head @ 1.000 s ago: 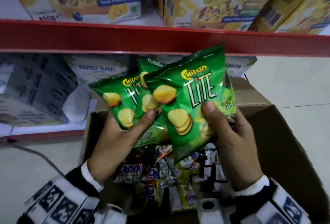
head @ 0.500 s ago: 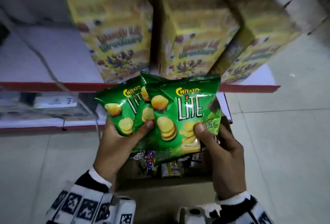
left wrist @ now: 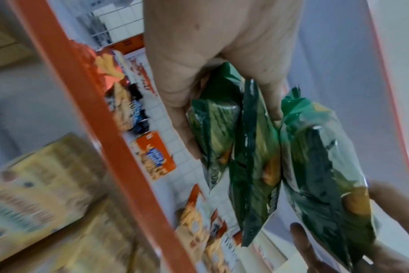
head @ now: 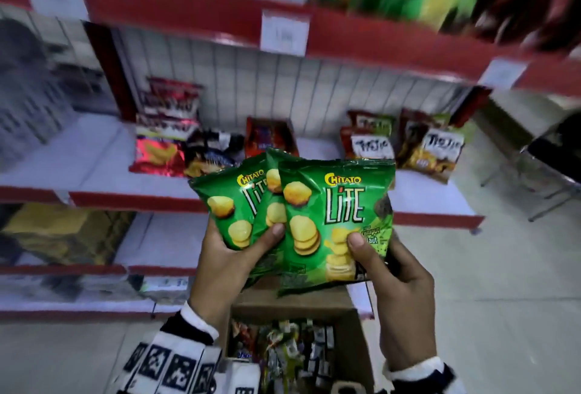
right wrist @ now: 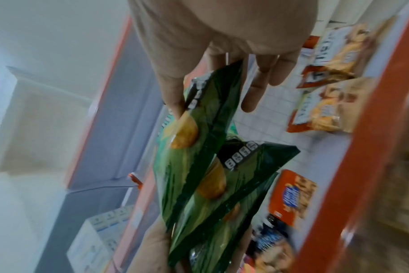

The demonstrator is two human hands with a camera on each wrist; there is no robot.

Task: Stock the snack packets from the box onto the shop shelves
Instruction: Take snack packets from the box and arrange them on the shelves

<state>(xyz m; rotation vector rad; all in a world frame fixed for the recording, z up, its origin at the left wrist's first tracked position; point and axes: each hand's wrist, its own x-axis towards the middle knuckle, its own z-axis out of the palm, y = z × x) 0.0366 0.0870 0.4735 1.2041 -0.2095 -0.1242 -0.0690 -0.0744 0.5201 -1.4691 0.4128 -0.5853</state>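
With the green chip packets (head: 292, 214) now lifted clear of the box (head: 355, 343) toward the snack shelf (head: 434, 202), we are gripping two in our left hand (head: 226, 265) and pinching one in our right hand (head: 399, 293), nearing placement.

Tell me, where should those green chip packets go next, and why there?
Probably forward onto the middle shelf, into the bare stretch between the red packet and the Tic Tac bags. The left hand and right hand both grip the green packets, lifted above the box, facing that gap.
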